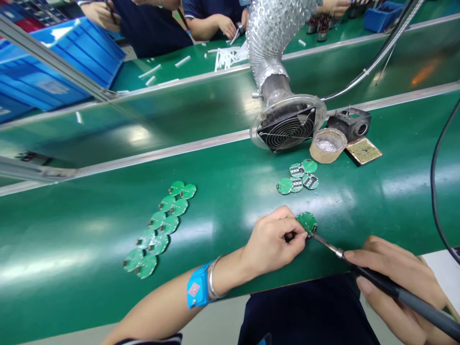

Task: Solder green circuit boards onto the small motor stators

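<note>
A round green circuit board (307, 221) is at the fingertips of my left hand (275, 237), which is closed in a pinch at the board's lower left edge. Something dark shows beneath the curled fingers, too hidden to name. My right hand (398, 278) is wrapped around the black handle of a soldering iron (332, 247). The iron's metal tip meets the board's lower edge, right beside my left fingertips. A blue wrist strap (198, 287) and a silver bangle (212, 279) are on my left wrist.
Several round boards (296, 184) lie beyond my hands; a double row of boards (158, 225) lies to the left. A fume extractor fan (287, 129) hangs near a solder cup (327, 145), an iron stand (350, 123) and a sponge tray (363, 151). Co-workers' hands (228, 26) work across the bench. A black cable (434, 182) hangs right.
</note>
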{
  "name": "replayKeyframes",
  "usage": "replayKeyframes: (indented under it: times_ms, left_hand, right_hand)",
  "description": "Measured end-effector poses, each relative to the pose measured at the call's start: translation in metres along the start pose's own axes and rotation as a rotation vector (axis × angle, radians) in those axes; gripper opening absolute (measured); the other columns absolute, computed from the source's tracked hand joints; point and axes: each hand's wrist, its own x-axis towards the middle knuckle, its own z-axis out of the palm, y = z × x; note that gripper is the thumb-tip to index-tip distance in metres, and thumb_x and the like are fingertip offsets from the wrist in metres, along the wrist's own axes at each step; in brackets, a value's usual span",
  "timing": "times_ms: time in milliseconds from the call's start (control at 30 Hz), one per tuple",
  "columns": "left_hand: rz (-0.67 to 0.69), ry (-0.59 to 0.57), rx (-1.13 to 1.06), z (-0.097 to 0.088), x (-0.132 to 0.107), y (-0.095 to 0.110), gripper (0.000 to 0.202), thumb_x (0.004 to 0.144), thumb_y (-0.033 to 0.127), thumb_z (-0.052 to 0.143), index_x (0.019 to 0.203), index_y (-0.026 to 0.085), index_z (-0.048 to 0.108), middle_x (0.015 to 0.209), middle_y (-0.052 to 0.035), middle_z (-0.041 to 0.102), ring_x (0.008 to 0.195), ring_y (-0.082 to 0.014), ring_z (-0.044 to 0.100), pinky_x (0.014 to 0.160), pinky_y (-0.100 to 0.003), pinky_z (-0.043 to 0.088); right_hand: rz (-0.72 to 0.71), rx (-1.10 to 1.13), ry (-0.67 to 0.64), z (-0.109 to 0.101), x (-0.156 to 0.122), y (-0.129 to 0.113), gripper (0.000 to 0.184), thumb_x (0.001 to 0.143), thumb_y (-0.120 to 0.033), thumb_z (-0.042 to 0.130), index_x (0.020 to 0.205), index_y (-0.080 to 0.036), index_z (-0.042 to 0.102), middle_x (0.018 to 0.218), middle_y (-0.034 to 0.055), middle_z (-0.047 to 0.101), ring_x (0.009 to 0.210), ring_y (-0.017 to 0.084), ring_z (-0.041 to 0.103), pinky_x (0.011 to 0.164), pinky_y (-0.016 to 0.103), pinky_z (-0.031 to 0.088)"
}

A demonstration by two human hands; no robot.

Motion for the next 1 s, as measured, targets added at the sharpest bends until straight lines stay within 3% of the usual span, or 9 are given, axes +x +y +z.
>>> replayKeyframes:
  times_ms: [167, 567, 833, 1000]
  left_hand:
    - [0.017, 0.010, 0.042, 0.000, 0.000, 0.002, 0.007, 0.075, 0.011, 0.065, 0.070, 0.013, 0.069, 0.068, -0.0003, 0.059, 0.050, -0.0045, 0.049, 0.047, -0.015, 0.041]
    - [0.031, 0.035, 0.124, 0.005, -0.002, 0.004, 0.010, 0.076, 0.010, 0.062, 0.068, 0.014, 0.066, 0.069, 0.0003, 0.058, 0.050, -0.0043, 0.047, 0.047, -0.015, 0.039]
    - [0.028, 0.032, 0.119, 0.005, -0.001, 0.003, 0.010, 0.077, 0.011, 0.061, 0.068, 0.015, 0.065, 0.068, 0.0001, 0.057, 0.053, -0.0061, 0.050, 0.048, -0.016, 0.042]
    - [0.040, 0.015, 0.136, 0.005, -0.001, 0.004, 0.009, 0.076, 0.010, 0.060, 0.069, 0.015, 0.064, 0.070, 0.0000, 0.056, 0.054, -0.0060, 0.049, 0.049, -0.017, 0.041]
  right_hand:
    - [0.005, 0.035, 0.029, 0.008, -0.010, 0.008, 0.030, 0.078, -0.007, 0.053, 0.105, -0.014, 0.064, 0.077, 0.0066, 0.064, 0.062, 0.016, 0.058, 0.053, 0.032, 0.048]
    - [-0.087, -0.066, 0.008, 0.006, 0.001, 0.002, 0.032, 0.076, -0.005, 0.053, 0.104, -0.016, 0.064, 0.074, 0.0051, 0.065, 0.061, 0.018, 0.062, 0.053, 0.034, 0.051]
    - [0.029, -0.017, 0.063, -0.002, -0.005, 0.001, 0.036, 0.078, -0.007, 0.054, 0.109, -0.023, 0.064, 0.080, 0.0053, 0.065, 0.067, 0.021, 0.064, 0.058, 0.038, 0.053]
    - [-0.056, 0.004, 0.138, 0.020, 0.010, 0.019, 0.047, 0.082, -0.005, 0.056, 0.126, -0.022, 0.057, 0.085, 0.0040, 0.070, 0.073, 0.018, 0.068, 0.061, 0.032, 0.055]
